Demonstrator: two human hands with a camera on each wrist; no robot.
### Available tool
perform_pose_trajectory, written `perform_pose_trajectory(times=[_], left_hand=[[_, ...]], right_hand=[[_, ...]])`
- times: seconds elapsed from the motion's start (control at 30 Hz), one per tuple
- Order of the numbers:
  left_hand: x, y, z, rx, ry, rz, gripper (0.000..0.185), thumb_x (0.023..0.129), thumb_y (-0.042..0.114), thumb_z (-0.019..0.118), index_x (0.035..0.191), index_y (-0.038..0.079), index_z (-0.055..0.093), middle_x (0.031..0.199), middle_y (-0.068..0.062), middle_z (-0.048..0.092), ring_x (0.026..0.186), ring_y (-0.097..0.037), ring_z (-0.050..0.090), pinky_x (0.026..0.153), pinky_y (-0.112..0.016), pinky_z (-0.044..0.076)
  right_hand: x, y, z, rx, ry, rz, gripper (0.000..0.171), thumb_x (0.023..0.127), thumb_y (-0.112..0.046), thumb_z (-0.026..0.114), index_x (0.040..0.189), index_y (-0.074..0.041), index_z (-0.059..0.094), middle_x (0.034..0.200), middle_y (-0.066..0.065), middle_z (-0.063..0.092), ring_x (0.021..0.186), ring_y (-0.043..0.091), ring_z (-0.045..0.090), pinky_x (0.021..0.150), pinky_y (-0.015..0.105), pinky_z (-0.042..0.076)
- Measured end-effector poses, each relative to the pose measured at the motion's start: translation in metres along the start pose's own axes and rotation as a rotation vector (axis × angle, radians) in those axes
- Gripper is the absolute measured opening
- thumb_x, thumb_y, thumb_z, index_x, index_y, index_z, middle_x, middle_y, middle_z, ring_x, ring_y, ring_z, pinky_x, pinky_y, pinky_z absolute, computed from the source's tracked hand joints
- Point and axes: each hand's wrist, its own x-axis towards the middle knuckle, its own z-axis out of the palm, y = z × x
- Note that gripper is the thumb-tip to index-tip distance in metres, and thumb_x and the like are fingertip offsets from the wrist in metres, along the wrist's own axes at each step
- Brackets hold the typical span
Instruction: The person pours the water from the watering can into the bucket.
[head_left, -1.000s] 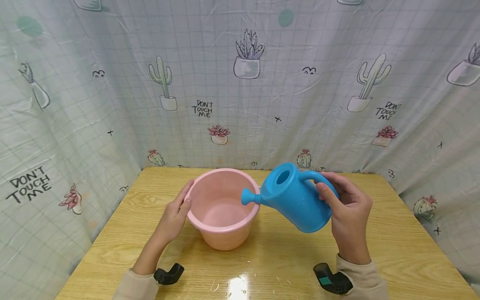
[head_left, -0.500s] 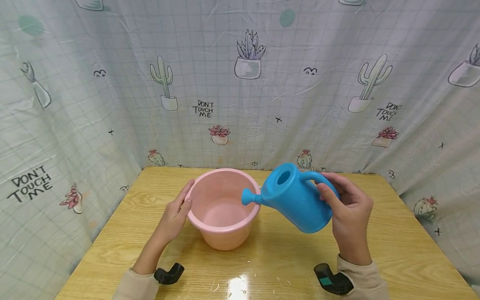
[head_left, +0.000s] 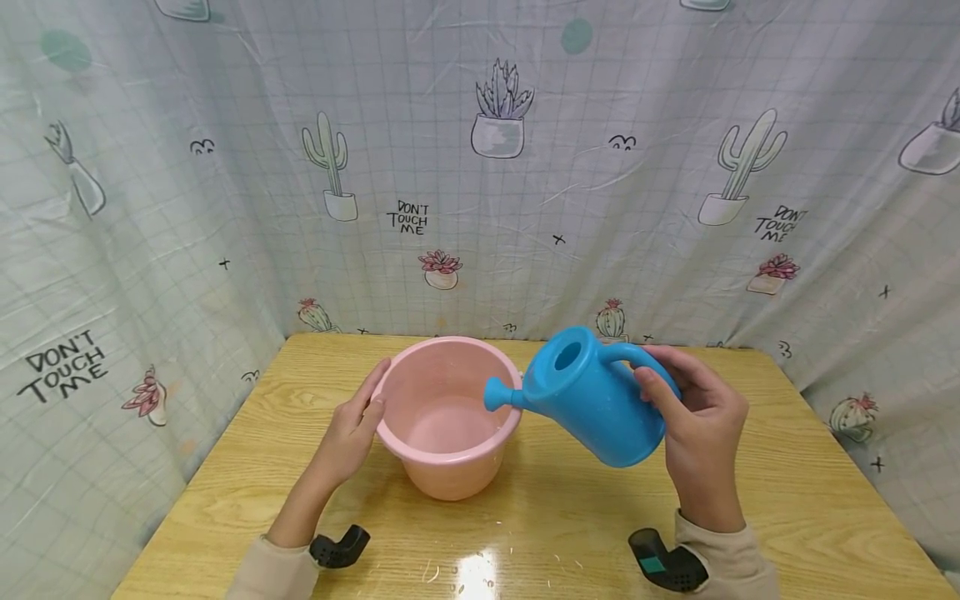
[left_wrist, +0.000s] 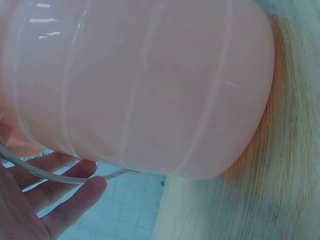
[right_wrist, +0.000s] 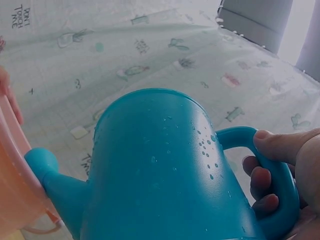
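Observation:
A pink plastic bucket [head_left: 447, 417] stands on the wooden table [head_left: 787, 475], with its thin wire handle hanging down. My left hand [head_left: 352, 429] rests flat against its left side, fingers straight; the left wrist view shows the bucket wall [left_wrist: 145, 85] and my fingers [left_wrist: 55, 195] beside it. My right hand [head_left: 697, 425] grips the handle of a blue watering can [head_left: 592, 400] held in the air and tilted left, its spout [head_left: 497, 393] over the bucket's right rim. In the right wrist view the can [right_wrist: 160, 170] carries water drops and my fingers [right_wrist: 262, 187] curl round its handle.
A printed cactus curtain [head_left: 480, 167] walls the table on the back and both sides. Wrist-camera mounts [head_left: 339, 547] [head_left: 663, 560] sit at both sleeves. Small water drops glint on the table's near edge [head_left: 465, 571].

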Motion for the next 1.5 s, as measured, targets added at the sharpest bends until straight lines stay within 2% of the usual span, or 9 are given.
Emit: perform_pose_trajectory(times=[0.3, 0.6, 0.8, 1.07, 1.5], left_hand=[[0.0008, -0.0004, 0.0002, -0.009, -0.006, -0.001, 0.049, 0.106, 0.022, 0.034, 0.155, 0.021, 0.026, 0.153, -0.012, 0.040, 0.128, -0.030, 0.053, 0.092, -0.048, 0.051], [-0.0010, -0.0014, 0.0005, -0.018, 0.005, -0.001, 0.049, 0.106, 0.022, 0.035, 0.154, 0.024, 0.028, 0.151, -0.014, 0.041, 0.124, -0.031, 0.055, 0.089, -0.047, 0.053], [-0.0019, -0.0037, 0.0018, -0.019, 0.006, -0.008, 0.049, 0.106, 0.022, 0.035, 0.154, 0.026, 0.027, 0.152, -0.013, 0.041, 0.126, -0.031, 0.054, 0.090, -0.048, 0.052], [-0.0014, -0.0036, 0.0013, -0.011, 0.012, 0.002, 0.049, 0.106, 0.021, 0.035, 0.154, 0.025, 0.028, 0.151, -0.013, 0.042, 0.125, -0.030, 0.055, 0.090, -0.047, 0.053], [-0.0016, -0.0026, 0.0010, -0.009, 0.012, 0.002, 0.049, 0.106, 0.021, 0.036, 0.154, 0.024, 0.028, 0.150, -0.013, 0.044, 0.124, -0.028, 0.056, 0.092, -0.047, 0.052]], right_hand=[[0.0000, -0.0013, -0.0007, -0.009, -0.009, 0.003, 0.026, 0.086, 0.008, 0.065, 0.112, 0.014, 0.063, 0.098, 0.002, 0.072, 0.075, 0.012, 0.063, 0.072, 0.019, 0.053], [0.0002, -0.0020, -0.0012, -0.065, -0.009, 0.012, 0.027, 0.087, 0.005, 0.066, 0.113, 0.011, 0.065, 0.096, 0.002, 0.072, 0.073, 0.012, 0.062, 0.072, 0.018, 0.053], [0.0006, -0.0015, -0.0020, -0.055, -0.015, 0.009, 0.028, 0.087, 0.006, 0.065, 0.114, 0.013, 0.063, 0.097, 0.002, 0.072, 0.075, 0.012, 0.063, 0.072, 0.018, 0.053], [0.0024, -0.0022, -0.0006, -0.096, -0.012, 0.038, 0.030, 0.088, -0.001, 0.067, 0.115, 0.011, 0.064, 0.101, 0.001, 0.072, 0.082, 0.014, 0.064, 0.073, 0.018, 0.053], [0.0077, -0.0031, 0.0012, -0.078, -0.045, 0.027, 0.028, 0.087, 0.003, 0.066, 0.114, 0.009, 0.065, 0.100, 0.002, 0.072, 0.079, 0.014, 0.064, 0.073, 0.019, 0.053]])
